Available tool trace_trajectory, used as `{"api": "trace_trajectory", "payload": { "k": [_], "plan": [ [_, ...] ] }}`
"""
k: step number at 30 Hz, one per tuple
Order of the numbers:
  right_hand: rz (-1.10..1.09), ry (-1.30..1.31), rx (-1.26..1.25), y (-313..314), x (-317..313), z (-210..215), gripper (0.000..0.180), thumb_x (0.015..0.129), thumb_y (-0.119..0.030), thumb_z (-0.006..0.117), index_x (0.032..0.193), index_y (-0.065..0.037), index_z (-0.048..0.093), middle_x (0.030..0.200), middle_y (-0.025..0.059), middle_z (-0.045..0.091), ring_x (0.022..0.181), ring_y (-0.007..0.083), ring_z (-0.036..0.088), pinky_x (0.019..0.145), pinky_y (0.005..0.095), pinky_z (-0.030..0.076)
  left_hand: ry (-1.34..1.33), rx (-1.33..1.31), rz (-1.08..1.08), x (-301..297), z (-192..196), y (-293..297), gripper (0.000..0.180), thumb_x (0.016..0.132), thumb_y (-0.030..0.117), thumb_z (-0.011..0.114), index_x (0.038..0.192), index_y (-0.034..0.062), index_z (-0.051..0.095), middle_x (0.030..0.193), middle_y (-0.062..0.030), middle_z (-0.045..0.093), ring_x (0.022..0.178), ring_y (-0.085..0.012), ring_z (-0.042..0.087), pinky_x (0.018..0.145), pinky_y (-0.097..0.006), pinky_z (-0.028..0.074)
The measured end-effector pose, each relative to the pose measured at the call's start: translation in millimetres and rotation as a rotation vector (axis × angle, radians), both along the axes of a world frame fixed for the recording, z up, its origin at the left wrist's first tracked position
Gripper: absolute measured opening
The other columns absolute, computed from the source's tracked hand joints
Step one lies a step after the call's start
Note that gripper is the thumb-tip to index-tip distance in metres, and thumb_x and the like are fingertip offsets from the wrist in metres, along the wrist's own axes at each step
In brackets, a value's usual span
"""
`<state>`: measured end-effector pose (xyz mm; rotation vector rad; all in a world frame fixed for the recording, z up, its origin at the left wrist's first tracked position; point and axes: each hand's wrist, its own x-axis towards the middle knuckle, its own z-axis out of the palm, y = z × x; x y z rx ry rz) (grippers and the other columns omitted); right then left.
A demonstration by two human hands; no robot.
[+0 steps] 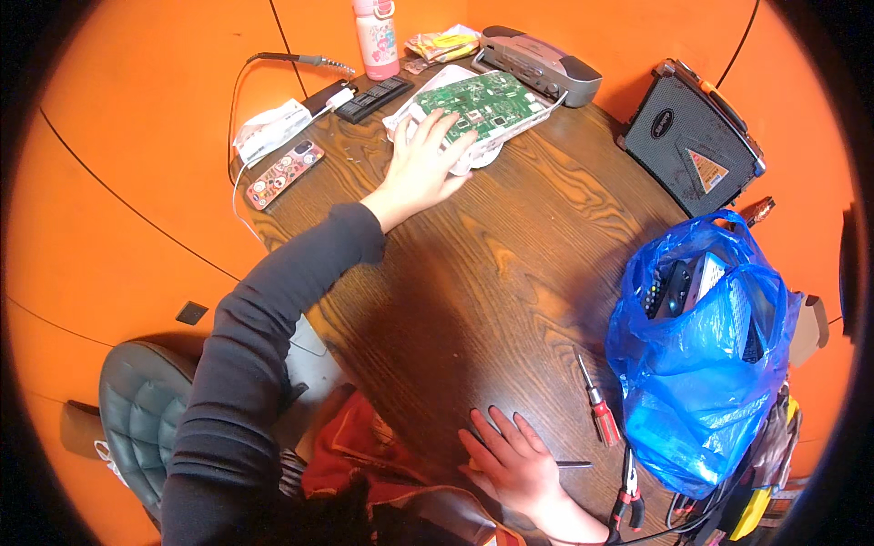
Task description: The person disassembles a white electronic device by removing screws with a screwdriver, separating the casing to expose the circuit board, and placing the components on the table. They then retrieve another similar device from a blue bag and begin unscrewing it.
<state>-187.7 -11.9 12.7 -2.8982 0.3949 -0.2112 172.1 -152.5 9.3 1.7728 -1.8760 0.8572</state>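
Observation:
My left arm reaches across the table to a green circuit board (492,102), which sits in a shallow white casing (492,146) at the far side. Spread fingers of my left hand (421,168) rest on the board's near left edge; the thumb side lies by the casing's front. Close to the near table edge, my right hand (517,462) lies flat with its fingers apart. A thin dark rod (574,464) sticks out beside it, its other end hidden under the hand. A red-handled screwdriver (601,409) and red-and-black pliers (628,496) lie further right.
A blue plastic bag (701,382) with devices inside fills the right side. Behind it stands a black speaker-like box (687,136). At the back are a grey device (542,64) and a pink bottle (376,41). A phone (285,175) and soldering iron (314,61) lie left.

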Motion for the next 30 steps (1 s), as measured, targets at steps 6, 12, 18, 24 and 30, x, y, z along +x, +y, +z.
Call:
{"api": "trace_trajectory", "payload": {
  "k": [6, 12, 18, 24, 30],
  "plan": [
    [-0.002, 0.001, -0.011, -1.2, 0.6, 0.0, 0.042, 0.078, -0.04, 0.056, 0.114, -0.018, 0.057, 0.126, 0.0038, 0.05, 0.116, 0.0188, 0.045, 0.102, 0.036, 0.027, 0.101, 0.024, 0.133, 34.7, -6.0, -27.2, 0.055, 0.08, 0.04, 0.058, 0.123, 0.0089, 0.044, 0.127, -0.0138, 0.041, 0.118, -0.027, 0.04, 0.093, -0.046, 0.029],
    [-0.005, 0.024, -0.057, -1.4, 0.4, 1.2, 0.04, 0.078, -0.041, 0.056, 0.112, -0.02, 0.058, 0.124, 0.0014, 0.051, 0.115, 0.0167, 0.046, 0.103, 0.0349, 0.025, 0.227, 0.034, 0.284, 63.1, 1.2, -45.3, 0.057, 0.08, 0.042, 0.057, 0.119, 0.0014, 0.045, 0.125, -0.0178, 0.044, 0.116, -0.0316, 0.042, 0.093, -0.051, 0.029],
    [-0.015, -0.001, -0.046, -2.8, 2.7, 2.9, 0.039, 0.077, -0.04, 0.058, 0.11, -0.019, 0.059, 0.122, 0.0007, 0.053, 0.113, 0.0159, 0.048, 0.102, 0.0339, 0.026, 0.269, 0.051, 0.228, 66.1, 0.3, -43.8, 0.072, 0.072, 0.049, 0.063, 0.123, 0.0024, 0.042, 0.128, -0.0194, 0.04, 0.122, -0.0337, 0.036, 0.099, -0.053, 0.02],
    [-0.023, -0.036, 0.006, -4.4, 4.1, 4.5, 0.039, 0.074, -0.037, 0.061, 0.108, -0.017, 0.06, 0.12, 0.0012, 0.055, 0.11, 0.016, 0.05, 0.098, 0.0319, 0.032, 0.16, 0.051, 0.168, 47.6, -6.6, -35.3, 0.068, 0.073, 0.045, 0.063, 0.127, 0.0108, 0.04, 0.132, -0.0172, 0.035, 0.127, -0.0363, 0.026, 0.101, -0.056, 0.014],
    [-0.025, -0.04, 0.01, -4.2, 4.9, 5.3, 0.039, 0.073, -0.035, 0.062, 0.107, -0.016, 0.06, 0.119, 0.0017, 0.055, 0.109, 0.0167, 0.051, 0.096, 0.0319, 0.034, 0.076, 0.047, 0.208, 39.8, -11.7, -37.9, 0.061, 0.077, 0.04, 0.059, 0.127, 0.0117, 0.039, 0.132, -0.0143, 0.035, 0.126, -0.0343, 0.028, 0.099, -0.059, 0.015]
  ]
}}
